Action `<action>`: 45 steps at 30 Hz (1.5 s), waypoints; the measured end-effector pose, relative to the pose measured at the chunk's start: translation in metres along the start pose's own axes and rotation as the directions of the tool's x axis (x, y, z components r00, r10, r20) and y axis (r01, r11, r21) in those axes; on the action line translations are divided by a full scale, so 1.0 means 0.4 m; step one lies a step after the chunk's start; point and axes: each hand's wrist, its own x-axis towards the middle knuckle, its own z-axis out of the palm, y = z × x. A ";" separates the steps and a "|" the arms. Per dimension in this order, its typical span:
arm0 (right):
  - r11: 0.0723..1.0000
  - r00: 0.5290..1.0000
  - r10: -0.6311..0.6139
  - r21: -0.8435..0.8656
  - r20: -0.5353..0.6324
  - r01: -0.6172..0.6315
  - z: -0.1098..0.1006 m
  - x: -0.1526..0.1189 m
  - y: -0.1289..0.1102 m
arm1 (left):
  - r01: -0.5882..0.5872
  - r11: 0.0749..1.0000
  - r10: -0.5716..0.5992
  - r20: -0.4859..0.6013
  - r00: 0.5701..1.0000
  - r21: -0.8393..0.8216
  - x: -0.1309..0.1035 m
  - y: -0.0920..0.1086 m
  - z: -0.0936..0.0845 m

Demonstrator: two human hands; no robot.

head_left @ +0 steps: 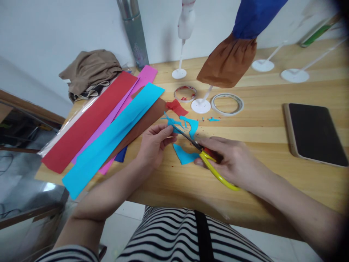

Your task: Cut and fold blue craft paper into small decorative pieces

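Note:
My left hand pinches a small cut piece of blue crepe paper, its strips fringing out past the fingertips. In my right hand is a pair of scissors with yellow handles. Their dark blades reach leftward to the blue paper at my left fingertips. Two larger blue scraps lie on the table beside and below the blades. A red paper scrap rests just beyond my left hand.
Long strips of red, pink and blue crepe paper overlap at left. Tape rolls and white stands are behind the hands, one stand dressed in brown and blue paper. A dark tablet lies right; a bottle stands behind.

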 end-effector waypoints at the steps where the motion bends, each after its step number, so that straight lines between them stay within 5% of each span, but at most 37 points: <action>1: 1.000 1.000 0.008 0.004 0.014 -0.009 -0.002 0.001 0.000 | 0.001 1.000 -0.001 0.001 1.000 0.002 0.000 0.000 -0.001; 27: 0.995 0.996 -0.061 -0.069 0.061 0.065 -0.015 -0.017 0.024 | 0.019 0.997 -0.020 0.014 1.000 0.073 0.009 -0.002 -0.007; 35: 0.990 0.993 -0.115 -0.091 -0.040 0.111 0.010 -0.031 0.056 | -0.014 0.994 0.012 0.016 1.000 0.108 0.011 -0.005 -0.006; 45: 0.995 0.996 -0.080 -0.059 -0.023 0.079 0.005 -0.031 0.049 | -0.017 0.990 0.005 0.084 0.996 0.138 0.019 -0.005 -0.019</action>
